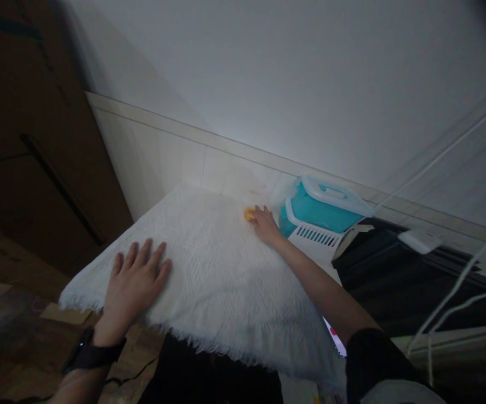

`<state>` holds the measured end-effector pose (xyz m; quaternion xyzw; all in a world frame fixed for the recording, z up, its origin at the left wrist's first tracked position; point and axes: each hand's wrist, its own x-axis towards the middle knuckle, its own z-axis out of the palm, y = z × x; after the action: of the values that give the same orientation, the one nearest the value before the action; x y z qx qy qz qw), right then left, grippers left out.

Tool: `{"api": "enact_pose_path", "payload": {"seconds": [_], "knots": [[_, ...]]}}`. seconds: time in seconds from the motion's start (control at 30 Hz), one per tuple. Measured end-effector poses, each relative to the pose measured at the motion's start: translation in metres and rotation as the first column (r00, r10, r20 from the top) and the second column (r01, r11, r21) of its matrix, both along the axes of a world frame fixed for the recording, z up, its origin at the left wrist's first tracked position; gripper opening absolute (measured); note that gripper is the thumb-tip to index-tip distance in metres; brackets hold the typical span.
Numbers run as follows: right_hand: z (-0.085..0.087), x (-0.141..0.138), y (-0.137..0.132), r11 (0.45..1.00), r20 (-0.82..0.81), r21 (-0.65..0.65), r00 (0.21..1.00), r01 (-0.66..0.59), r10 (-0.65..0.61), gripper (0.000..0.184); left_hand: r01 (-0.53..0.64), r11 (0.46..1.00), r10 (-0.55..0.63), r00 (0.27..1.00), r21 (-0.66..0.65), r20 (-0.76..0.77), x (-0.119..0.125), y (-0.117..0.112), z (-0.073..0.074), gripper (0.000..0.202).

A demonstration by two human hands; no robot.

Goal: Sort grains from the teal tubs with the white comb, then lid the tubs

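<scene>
A white fringed cloth (209, 258) covers the table surface in front of me. My left hand (140, 275) lies flat on its left part, palm down, fingers spread, nothing in it. Farther off, near the wall and the cloth's back right, my right hand (263, 221) has its fingers bent over a small yellow, sponge-like piece (249, 214) and presses it on the cloth. Part of that piece is hidden under the fingers, so its exact kind is unclear. A dark watch (95, 350) sits on my left wrist.
Just right of my right hand stands a turquoise and white plastic carrier-like box (322, 207). Beyond it are a black cabinet-like surface (394, 269) with a small white device (420, 240) and hanging white cables (449, 297). A brown wardrobe (36, 140) rises at left; a wall backs the cloth.
</scene>
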<state>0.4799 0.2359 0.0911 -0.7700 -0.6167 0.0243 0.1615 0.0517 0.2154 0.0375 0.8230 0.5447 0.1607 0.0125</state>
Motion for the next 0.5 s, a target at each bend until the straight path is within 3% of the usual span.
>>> {"api": "enact_pose_path", "payload": {"seconds": [0.1, 0.3, 0.4, 0.5], "knots": [[-0.024, -0.008, 0.006, 0.986, 0.066, -0.162, 0.998, 0.035, -0.025, 0.056, -0.005, 1.000, 0.005, 1.000, -0.014, -0.006, 0.001, -0.001, 0.003, 0.081], [-0.031, -0.012, 0.004, 0.984, 0.025, -0.175, 0.999, -0.026, 0.030, 0.058, -0.006, 1.000, 0.006, 1.000, -0.013, -0.028, 0.001, -0.002, 0.004, 0.080], [-0.047, -0.018, -0.033, 0.982, -0.078, -0.095, 0.984, -0.166, 0.159, 0.058, -0.011, 0.999, 0.010, 0.999, -0.035, -0.042, 0.002, -0.002, 0.007, 0.080], [-0.069, -0.042, -0.106, 0.932, -0.154, 0.067, 0.919, -0.358, 0.364, 0.064, -0.021, 0.998, 0.019, 0.999, -0.060, -0.039, 0.004, -0.003, 0.011, 0.081]]}}
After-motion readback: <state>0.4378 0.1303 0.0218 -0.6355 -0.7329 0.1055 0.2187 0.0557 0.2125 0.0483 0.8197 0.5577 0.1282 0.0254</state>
